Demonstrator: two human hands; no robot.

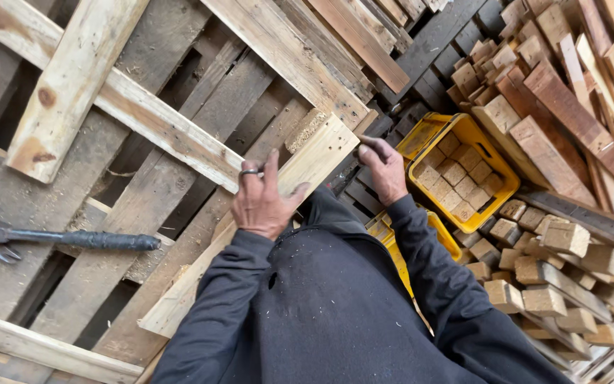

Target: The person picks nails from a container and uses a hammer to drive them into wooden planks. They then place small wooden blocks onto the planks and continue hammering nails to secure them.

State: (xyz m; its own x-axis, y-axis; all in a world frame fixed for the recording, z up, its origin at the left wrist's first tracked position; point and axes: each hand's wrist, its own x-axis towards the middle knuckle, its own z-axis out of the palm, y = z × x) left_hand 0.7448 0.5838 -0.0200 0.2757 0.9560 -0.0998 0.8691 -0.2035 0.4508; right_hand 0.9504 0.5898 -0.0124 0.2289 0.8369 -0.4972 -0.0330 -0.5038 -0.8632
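A long pale wooden plank (314,160) runs diagonally from lower left to the centre, lying across a pallet. My left hand (263,200), a ring on one finger, grips the plank along its side near the middle. My right hand (383,169) pinches the plank's far end corner. Both arms wear dark sleeves. A claw hammer (58,238) with a black handle rests on the pallet boards well to the left of my hands.
Weathered wooden pallets (158,128) fill the left and top. A yellow plastic crate (488,160) holding several wooden blocks sits right of my hands, another yellow crate (392,238) beneath my arm. Loose wooden blocks (548,277) and stacked planks (570,107) pile up at right.
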